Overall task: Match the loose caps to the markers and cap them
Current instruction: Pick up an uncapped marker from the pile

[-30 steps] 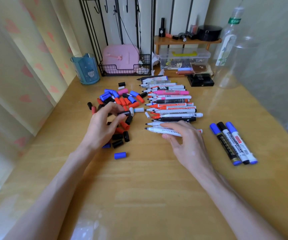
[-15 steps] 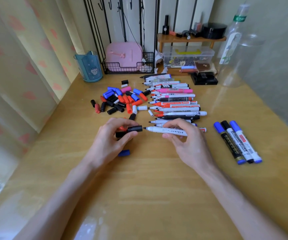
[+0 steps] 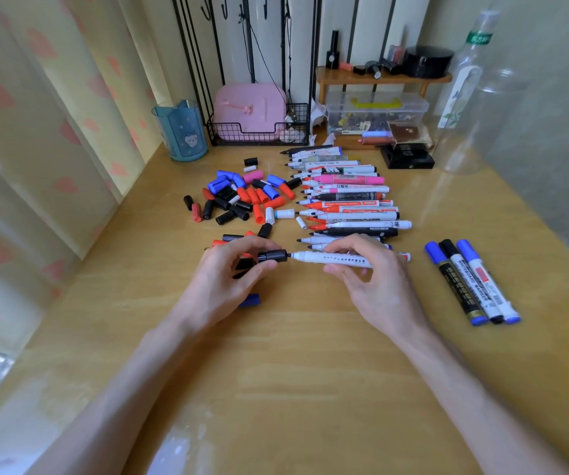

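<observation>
My left hand (image 3: pixel 228 279) pinches a black cap (image 3: pixel 272 256) whose open end meets the black tip of a white marker (image 3: pixel 331 259). That marker lies level, gripped around its barrel by my right hand (image 3: pixel 372 279). Behind them a row of uncapped markers (image 3: pixel 348 200) lies side by side, tips pointing left. A pile of loose caps (image 3: pixel 242 197) in black, red, blue, pink and white sits to the left of the row. One blue cap (image 3: pixel 250 299) lies under my left hand. Three capped markers (image 3: pixel 471 279) rest at the right.
A wooden desk (image 3: pixel 293 371) holds everything. At the back stand a blue cup (image 3: pixel 182 132), a wire basket with a pink case (image 3: pixel 252 113), a clear box (image 3: pixel 375 113) under a small shelf, a black box (image 3: pixel 408 156) and a clear bottle (image 3: pixel 464 94). A curtain hangs left.
My left hand picked a black cap from the pile and brought it right, up to the tip. My right hand lifted the white marker off the desk and holds it level.
</observation>
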`<state>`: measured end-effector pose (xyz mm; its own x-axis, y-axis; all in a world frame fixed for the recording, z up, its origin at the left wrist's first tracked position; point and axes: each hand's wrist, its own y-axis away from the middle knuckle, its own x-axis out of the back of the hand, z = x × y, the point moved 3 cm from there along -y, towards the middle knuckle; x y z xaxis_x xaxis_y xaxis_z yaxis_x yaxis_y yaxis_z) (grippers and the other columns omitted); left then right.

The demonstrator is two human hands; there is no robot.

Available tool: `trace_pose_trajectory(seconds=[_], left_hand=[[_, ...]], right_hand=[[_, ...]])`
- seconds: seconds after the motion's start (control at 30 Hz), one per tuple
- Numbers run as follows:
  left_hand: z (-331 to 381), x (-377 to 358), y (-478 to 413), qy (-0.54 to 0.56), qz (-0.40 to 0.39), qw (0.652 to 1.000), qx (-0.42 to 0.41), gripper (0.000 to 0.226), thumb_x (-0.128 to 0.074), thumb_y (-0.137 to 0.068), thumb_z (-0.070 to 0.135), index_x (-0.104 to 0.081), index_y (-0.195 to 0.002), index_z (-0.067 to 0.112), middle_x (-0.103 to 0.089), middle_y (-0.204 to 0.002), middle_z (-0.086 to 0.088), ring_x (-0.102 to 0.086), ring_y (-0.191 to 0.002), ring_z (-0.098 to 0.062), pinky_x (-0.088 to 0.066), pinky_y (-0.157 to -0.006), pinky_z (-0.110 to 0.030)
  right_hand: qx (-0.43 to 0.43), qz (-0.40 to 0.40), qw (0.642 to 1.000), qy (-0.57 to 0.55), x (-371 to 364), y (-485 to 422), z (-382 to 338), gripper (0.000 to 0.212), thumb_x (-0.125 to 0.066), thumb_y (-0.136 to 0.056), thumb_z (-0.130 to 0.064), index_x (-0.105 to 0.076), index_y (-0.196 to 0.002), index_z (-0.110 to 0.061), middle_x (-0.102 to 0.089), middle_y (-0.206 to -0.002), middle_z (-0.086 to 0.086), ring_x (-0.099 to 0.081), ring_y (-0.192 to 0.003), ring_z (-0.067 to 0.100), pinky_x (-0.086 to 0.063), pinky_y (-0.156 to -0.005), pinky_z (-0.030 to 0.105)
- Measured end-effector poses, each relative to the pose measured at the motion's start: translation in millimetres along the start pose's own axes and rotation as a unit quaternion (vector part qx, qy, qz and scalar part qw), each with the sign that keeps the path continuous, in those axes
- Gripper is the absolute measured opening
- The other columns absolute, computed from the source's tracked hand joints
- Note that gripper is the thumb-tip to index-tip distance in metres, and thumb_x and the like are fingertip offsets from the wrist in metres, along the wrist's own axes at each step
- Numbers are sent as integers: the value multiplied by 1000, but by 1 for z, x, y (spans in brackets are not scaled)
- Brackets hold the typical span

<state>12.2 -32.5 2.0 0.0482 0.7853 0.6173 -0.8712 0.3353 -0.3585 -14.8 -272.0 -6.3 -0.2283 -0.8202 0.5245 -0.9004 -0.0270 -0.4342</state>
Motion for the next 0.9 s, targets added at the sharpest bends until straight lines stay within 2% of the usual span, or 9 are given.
trace_pose_trajectory(seconds=[0.07, 0.2, 0.33, 0.43, 0.53, 0.6, 0.73, 0.8, 0.9], left_hand=[[-1, 0, 0, 10, 2, 1000, 1, 13, -70, -99, 20, -69, -112, 22, -74, -103, 18, -68, -94, -5, -42, -78, -12], [-2, -2, 2, 72, 18, 997, 21, 14, -57, -106, 19, -45, -112, 16, -76, -97, 11, -61, -74, -15, -45, -70, -26], [-2, 1, 0, 34, 6, 999, 1, 42, -55, -107, 17, -47, -148, 22, -70, -104, 9, -65, -87, -14, -46, -79, -22], [-3, 0, 0, 0, 17, 1000, 15, 28, -61, -104, 10, -67, -130, 19, -70, -106, 21, -65, -88, 2, -42, -79, -8], [-8, 2, 0, -26, 50, 998, 39, 18, -72, -97, 17, -70, -114, 25, -72, -109, 17, -64, -92, 5, -39, -77, -4], [-11, 7, -2, -32, 79, 996, 40, 18, -77, -93, 24, -72, -109, 28, -68, -107, 12, -61, -95, -3, -37, -79, -8], [-9, 10, -3, 87, 104, 988, 72, 15, -77, -93, 18, -71, -107, 17, -63, -80, -1, -55, -69, -12, -43, -64, -22], [-8, 8, -3, 133, 98, 982, 92, 14, -74, -96, 16, -65, -106, 15, -70, -85, -3, -66, -76, -22, -49, -69, -31], [-11, 4, -3, 167, 57, 977, 118, 17, -72, -97, 16, -60, -108, 11, -72, -91, -14, -67, -75, -14, -52, -70, -24]], right_hand=[[3, 1, 1000, 7, 0, 0, -1, 19, -82, -88, -12, -73, -101, -22, -70, -100, -18, -62, -97, 3, -42, -69, 15], [6, 10, 1000, 21, 2, 0, -1, 18, -81, -88, -14, -72, -102, -20, -70, -100, -18, -60, -97, -3, -37, -78, 7], [4, 9, 1000, 29, 1, 1, -2, 17, -80, -89, -14, -72, -103, -19, -70, -101, -16, -59, -98, -3, -37, -79, 7], [3, 10, 999, 34, 0, 1, -2, 16, -80, -90, -14, -72, -103, -19, -70, -102, -17, -59, -100, -3, -37, -79, 7], [0, 11, 999, 37, 1, 1, -1, 15, -79, -90, -15, -72, -103, -19, -70, -103, -17, -60, -102, -3, -37, -80, 6], [-3, 12, 999, 38, 2, 2, -1, 15, -79, -91, -17, -72, -104, -19, -70, -104, -18, -60, -103, -2, -37, -79, 6], [-5, 9, 999, 42, 1, 2, -1, 15, -79, -91, -17, -72, -104, -20, -70, -103, -18, -59, -101, -3, -37, -79, 6], [-2, 10, 999, 44, 1, 2, -1, 15, -79, -91, -16, -72, -103, -19, -70, -103, -18, -59, -100, -3, -36, -79, 6], [-2, 10, 999, 42, 1, 3, -2, 15, -78, -91, -16, -72, -104, -19, -70, -103, -18, -59, -101, -5, -36, -80, 5]])
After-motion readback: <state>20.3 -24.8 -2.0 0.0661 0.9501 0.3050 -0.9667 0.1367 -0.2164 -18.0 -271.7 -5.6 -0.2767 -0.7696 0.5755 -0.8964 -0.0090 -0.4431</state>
